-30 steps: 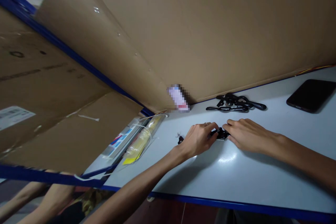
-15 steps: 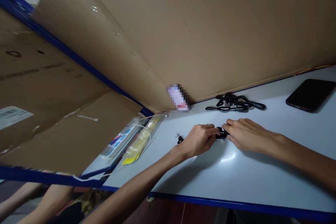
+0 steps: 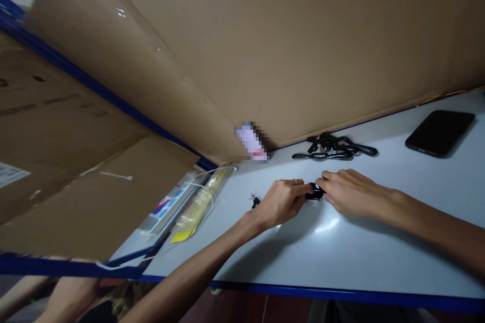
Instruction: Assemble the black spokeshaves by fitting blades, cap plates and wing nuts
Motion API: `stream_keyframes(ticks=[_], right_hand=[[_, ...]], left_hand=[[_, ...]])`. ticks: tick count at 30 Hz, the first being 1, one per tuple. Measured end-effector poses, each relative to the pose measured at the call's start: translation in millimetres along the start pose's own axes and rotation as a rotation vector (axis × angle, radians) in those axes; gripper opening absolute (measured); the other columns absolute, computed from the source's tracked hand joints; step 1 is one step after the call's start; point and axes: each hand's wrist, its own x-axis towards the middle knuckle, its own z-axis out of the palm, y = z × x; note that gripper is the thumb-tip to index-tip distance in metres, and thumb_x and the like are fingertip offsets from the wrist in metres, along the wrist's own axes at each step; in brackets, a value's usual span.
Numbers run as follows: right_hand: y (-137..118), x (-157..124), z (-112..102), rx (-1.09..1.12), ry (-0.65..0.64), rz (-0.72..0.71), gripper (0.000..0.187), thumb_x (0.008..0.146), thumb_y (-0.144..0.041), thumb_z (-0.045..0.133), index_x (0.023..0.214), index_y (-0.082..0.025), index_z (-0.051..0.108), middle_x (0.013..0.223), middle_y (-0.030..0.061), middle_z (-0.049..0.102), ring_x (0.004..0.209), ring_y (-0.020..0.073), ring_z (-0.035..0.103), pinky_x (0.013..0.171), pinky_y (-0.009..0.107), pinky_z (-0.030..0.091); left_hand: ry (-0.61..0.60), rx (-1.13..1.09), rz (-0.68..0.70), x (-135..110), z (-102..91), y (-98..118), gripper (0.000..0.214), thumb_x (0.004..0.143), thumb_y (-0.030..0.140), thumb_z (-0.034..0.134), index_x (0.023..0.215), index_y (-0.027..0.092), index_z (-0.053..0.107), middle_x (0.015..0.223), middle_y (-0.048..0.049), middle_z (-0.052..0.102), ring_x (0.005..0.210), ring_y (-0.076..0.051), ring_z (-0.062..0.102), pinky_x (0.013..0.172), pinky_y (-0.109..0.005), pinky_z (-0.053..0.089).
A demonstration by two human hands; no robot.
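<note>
Between my two hands is a small glossy black part [image 3: 313,192], just above or on the white tabletop. My left hand [image 3: 286,201], with a ring on one finger, pinches its left side. The fingertips of my right hand [image 3: 344,192] are closed on its right side. Fingers cover much of the part, so its exact kind does not show. Beyond my hands lies a pile of black glossy handle-like pieces [image 3: 335,146]. A small black piece with thin metal bits [image 3: 255,202] rests left of my left wrist.
A black phone [image 3: 440,133] lies at the right. Cardboard [image 3: 303,50] walls the table's back and left. A clear plastic bag with a yellow label [image 3: 197,207] and a white cable sit at the left edge. Another person's limbs [image 3: 71,295] show at lower left.
The whole view has shifted slightly, so things appear a little further left. Both hands keep their hold on the black part, with barely any change in the fingers.
</note>
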Motion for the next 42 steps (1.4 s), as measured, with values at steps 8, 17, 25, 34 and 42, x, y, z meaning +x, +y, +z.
stream_keyframes(ticks=[8,17,25,34,42], right_hand=[[0.4,0.2,-0.1,0.009,0.006,0.01,0.025,0.088,-0.007,0.051,0.104,-0.015,0.069,0.095,0.0096,0.069,0.064,0.0167,0.055,0.054,0.034,0.028],[0.1,0.5,0.8,0.009,0.008,0.005,0.023,0.089,-0.007,0.052,0.104,-0.015,0.069,0.095,0.0092,0.069,0.063,0.0167,0.055,0.054,0.034,0.028],[0.2,0.6,-1.9,0.009,-0.002,0.011,0.025,0.088,-0.006,0.053,0.104,-0.015,0.07,0.096,0.0085,0.069,0.061,0.0165,0.054,0.053,0.034,0.025],[-2.4,0.0,-5.3,0.022,-0.02,0.019,0.026,0.087,-0.005,0.053,0.105,-0.015,0.069,0.096,0.0091,0.069,0.062,0.0161,0.054,0.053,0.034,0.025],[-1.7,1.6,-3.9,0.018,-0.023,0.025,0.025,0.087,-0.005,0.053,0.102,-0.016,0.069,0.097,0.0088,0.069,0.063,0.0164,0.055,0.053,0.034,0.024]], left_hand=[[0.112,0.061,-0.185,1.4,2.3,1.5,0.021,0.099,0.036,0.055,0.11,0.018,0.06,0.062,0.0037,0.061,0.05,-0.014,0.054,0.052,-0.024,0.036],[0.038,0.001,-0.029,0.9,-1.8,-2.2,0.029,0.092,0.01,0.046,0.102,0.021,0.071,0.079,-0.0015,0.07,0.068,-0.013,0.064,0.067,-0.024,0.045],[0.077,0.063,-0.224,7.6,0.9,5.5,0.019,0.094,0.037,0.062,0.095,0.019,0.066,0.061,0.0032,0.061,0.052,-0.013,0.053,0.053,-0.024,0.03],[0.014,0.035,-0.201,-4.6,-0.9,-5.9,0.022,0.098,0.035,0.058,0.111,0.02,0.068,0.062,0.0041,0.063,0.053,-0.013,0.056,0.054,-0.024,0.036],[-0.002,0.083,-0.123,-19.0,8.8,-15.3,0.023,0.099,0.035,0.06,0.117,0.021,0.064,0.094,-0.0053,0.076,0.076,-0.02,0.072,0.065,-0.027,0.048]])
